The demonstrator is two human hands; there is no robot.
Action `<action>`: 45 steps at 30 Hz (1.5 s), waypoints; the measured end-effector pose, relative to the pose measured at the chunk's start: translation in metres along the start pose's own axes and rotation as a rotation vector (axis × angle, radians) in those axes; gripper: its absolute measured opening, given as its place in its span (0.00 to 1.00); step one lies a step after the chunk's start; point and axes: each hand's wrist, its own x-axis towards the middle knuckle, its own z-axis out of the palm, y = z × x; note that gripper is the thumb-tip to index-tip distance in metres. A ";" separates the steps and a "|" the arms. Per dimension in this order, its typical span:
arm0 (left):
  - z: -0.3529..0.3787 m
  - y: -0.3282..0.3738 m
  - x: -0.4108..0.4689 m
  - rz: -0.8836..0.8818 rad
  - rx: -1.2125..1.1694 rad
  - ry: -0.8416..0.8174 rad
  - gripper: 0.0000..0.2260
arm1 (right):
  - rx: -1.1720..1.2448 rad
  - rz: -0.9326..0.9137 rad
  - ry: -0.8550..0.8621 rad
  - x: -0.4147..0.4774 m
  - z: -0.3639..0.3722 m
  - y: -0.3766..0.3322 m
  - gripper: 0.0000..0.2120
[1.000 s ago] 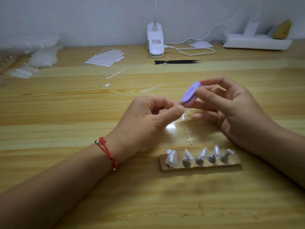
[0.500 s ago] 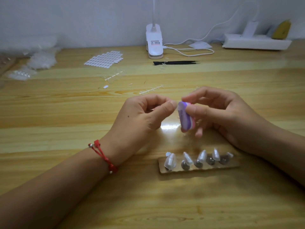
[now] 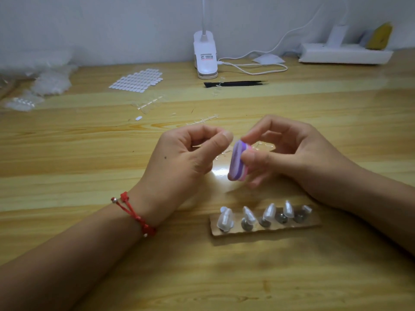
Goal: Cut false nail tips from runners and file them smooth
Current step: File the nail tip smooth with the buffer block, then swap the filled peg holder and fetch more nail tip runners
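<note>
Clear plastic bags (image 3: pixel 51 84): heaped at the far left of the wooden surface (image 3: pixel 67 158), close to the wall.
Sheet of small white ovals (image 3: pixel 137 80): flat on the surface, to the right of the bags.
Clear plastic runner (image 3: pixel 148 104): lies just in front of the sheet. A second clear runner (image 3: pixel 202 120) lies a little beyond the left hand.
Red cord bracelet (image 3: pixel 134 216): around the left wrist.
Left hand (image 3: pixel 186 158): raised above the surface, its fingers (image 3: pixel 202 133) curled in, the thumb pressed against the forefinger. What is pinched between them is too small to see, so I cannot tell if they hold anything.
White clip lamp (image 3: pixel 205 55): stands at the back by the wall, with black tweezers (image 3: pixel 235 83) lying just in front of it.
Purple and pink file block (image 3: pixel 238 162): nearly upright between the two hands, its purple face turned toward the left thumb and very close to it.
Right hand (image 3: pixel 303 158): its thumb and forefinger are closed on the file block and the other fingers are bent loosely.
Brown cardboard strip (image 3: pixel 265 231): lies on the surface near the person, below the hands. A row of pearly white nail tips (image 3: pixel 224 219) stands on metal studs along it.
White power strip (image 3: pixel 345 56): at the far right, by the wall.
</note>
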 end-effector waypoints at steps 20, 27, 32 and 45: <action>-0.001 -0.001 0.000 0.024 -0.010 0.052 0.07 | -0.054 0.005 -0.008 -0.004 0.006 -0.005 0.08; -0.003 0.000 0.000 0.027 -0.050 0.088 0.10 | 0.181 0.137 0.054 -0.001 0.000 -0.007 0.07; -0.001 0.004 -0.004 0.068 -0.061 0.028 0.07 | -0.070 0.101 0.110 -0.003 0.009 -0.008 0.08; -0.004 0.005 -0.006 0.009 -0.069 -0.087 0.05 | -0.378 -0.208 0.245 -0.008 0.017 -0.012 0.08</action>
